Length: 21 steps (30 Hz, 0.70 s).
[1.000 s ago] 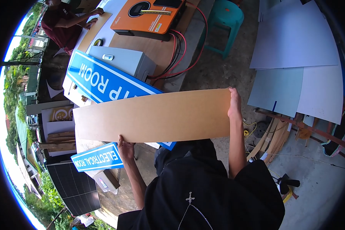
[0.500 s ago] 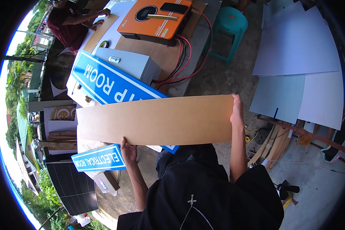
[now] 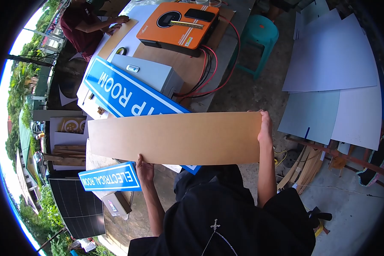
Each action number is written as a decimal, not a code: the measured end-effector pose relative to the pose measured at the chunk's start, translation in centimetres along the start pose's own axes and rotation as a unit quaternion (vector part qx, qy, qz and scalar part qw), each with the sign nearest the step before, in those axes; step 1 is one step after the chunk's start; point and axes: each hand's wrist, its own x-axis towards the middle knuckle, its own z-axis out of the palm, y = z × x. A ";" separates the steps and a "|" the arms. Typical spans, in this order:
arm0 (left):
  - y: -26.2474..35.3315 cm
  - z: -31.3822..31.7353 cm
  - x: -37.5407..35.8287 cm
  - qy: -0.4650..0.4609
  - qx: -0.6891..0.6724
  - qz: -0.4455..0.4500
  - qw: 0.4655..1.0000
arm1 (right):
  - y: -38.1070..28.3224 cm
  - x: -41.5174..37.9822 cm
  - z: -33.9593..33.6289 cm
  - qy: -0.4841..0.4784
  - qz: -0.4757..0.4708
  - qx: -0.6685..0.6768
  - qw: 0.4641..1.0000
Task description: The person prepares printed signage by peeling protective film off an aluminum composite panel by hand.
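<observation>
A long brown board is held up across the middle of the view. My left hand grips its lower edge left of centre, thumb on the near face and fingers hidden behind. At the right end, my right hand is closed round the board's short edge. Behind the board lies a large blue sign with white letters reading in part "ROOM", upside down to me and partly covered. Beside my left hand is a smaller blue "ELECTRICAL ROOM" sign.
On the table stand an orange inverter-like unit with a phone on top, a grey box and red and black cables. Another person works at far left. A teal stool and leaning white sheets are on the right.
The whole scene has shifted slightly down and right in view. Both hands keep their hold on the board, which looks a little more level.
</observation>
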 end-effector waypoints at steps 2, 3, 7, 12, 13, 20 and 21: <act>0.0 -0.1 0.0 0.000 0.003 0.001 1.000 | -0.3 -0.1 0.2 -0.001 0.012 0.004 1.000; 0.0 -0.2 0.0 -0.003 0.003 -0.001 1.000 | -0.1 0.0 0.1 -0.001 0.006 -0.006 1.000; 0.1 -0.7 0.3 -0.001 -0.010 -0.003 1.000 | 0.5 0.5 -0.2 0.000 0.001 -0.020 1.000; 0.0 -0.4 0.2 -0.010 0.000 -0.004 1.000 | 0.5 0.9 -1.2 -0.080 0.017 0.075 0.994; 0.1 -0.8 0.3 -0.016 -0.004 -0.007 1.000 | 0.3 0.5 -0.7 -0.063 0.027 0.072 0.995; 0.3 -0.7 0.1 -0.025 0.011 -0.014 1.000 | 0.3 0.3 -0.4 -0.035 0.027 0.034 0.998; 0.2 -0.8 0.1 -0.015 0.011 -0.013 1.000 | 0.4 0.4 -0.4 -0.028 0.016 0.026 0.999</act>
